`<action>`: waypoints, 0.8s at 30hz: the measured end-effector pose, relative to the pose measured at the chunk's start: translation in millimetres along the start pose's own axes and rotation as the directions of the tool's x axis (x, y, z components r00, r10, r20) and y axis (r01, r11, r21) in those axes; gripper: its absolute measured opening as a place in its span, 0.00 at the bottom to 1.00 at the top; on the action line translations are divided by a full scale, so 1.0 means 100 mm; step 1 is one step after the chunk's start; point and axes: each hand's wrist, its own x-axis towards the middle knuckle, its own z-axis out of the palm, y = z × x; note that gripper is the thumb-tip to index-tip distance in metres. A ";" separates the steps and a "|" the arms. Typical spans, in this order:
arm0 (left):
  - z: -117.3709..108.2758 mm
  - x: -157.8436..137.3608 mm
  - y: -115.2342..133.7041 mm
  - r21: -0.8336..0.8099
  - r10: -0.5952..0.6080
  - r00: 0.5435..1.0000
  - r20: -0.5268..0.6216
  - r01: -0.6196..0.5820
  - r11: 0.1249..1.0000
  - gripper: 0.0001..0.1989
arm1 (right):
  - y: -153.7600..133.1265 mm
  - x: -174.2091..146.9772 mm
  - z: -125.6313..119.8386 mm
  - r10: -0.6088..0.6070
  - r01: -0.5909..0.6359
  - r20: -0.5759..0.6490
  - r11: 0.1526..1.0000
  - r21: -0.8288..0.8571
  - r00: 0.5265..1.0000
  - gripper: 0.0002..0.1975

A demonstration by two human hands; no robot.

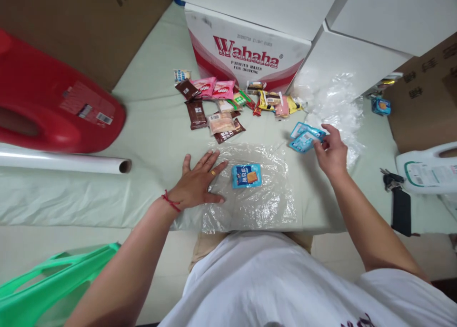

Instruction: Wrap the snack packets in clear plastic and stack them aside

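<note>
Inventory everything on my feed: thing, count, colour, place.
Held packets: at least two, blue, centre right
Lying packet: one, blue, on plastic sheet
Plastic sheet: one, clear, front centre
Snack packs: many, mixed, back centre
Carton: one, white-red, back centre
White boxes: several, white, back
Crumpled plastic: uncounted, clear, back right
Far packet: one, blue, back right
Cardboard: two, brown, both sides
Red jug: one, red, left
Roll: one, white, left
Green bag: one, green, bottom left
White jug: one, white, right
Keys: one bunch, dark, right
Black case: one, black, right
Cloth: one, pale green, underneath
Bracelet: one, red, left wrist
Shirt: one, white, bottom
Left hand: one, bare, at plastic sheet
Right hand: one, bare, pinching held packets
</note>
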 end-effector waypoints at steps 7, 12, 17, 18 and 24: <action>0.03 0.00 0.00 0.027 -0.003 0.999 -0.032 0.004 1.000 0.56 | 0.21 -0.34 0.17 0.047 -0.047 0.000 0.994 0.100 0.999 0.19; 0.03 -0.01 0.02 0.051 -0.023 0.999 -0.041 0.026 0.998 0.54 | 0.11 -0.36 0.07 0.027 -0.036 0.072 0.992 0.124 0.997 0.19; 0.04 -0.01 0.02 0.037 -0.020 0.998 -0.056 0.022 0.999 0.52 | 0.10 -0.43 -0.08 0.239 -0.238 0.403 0.970 -0.052 0.883 0.19; 0.05 0.00 0.02 0.032 -0.016 0.998 -0.060 0.018 0.999 0.52 | 0.09 -0.46 -0.11 0.275 -0.300 0.427 0.954 -0.008 0.861 0.20; 0.04 0.00 0.02 0.031 -0.010 0.998 -0.057 0.012 0.999 0.53 | -0.02 -0.46 -0.16 0.420 -0.513 0.300 0.640 0.572 0.857 0.24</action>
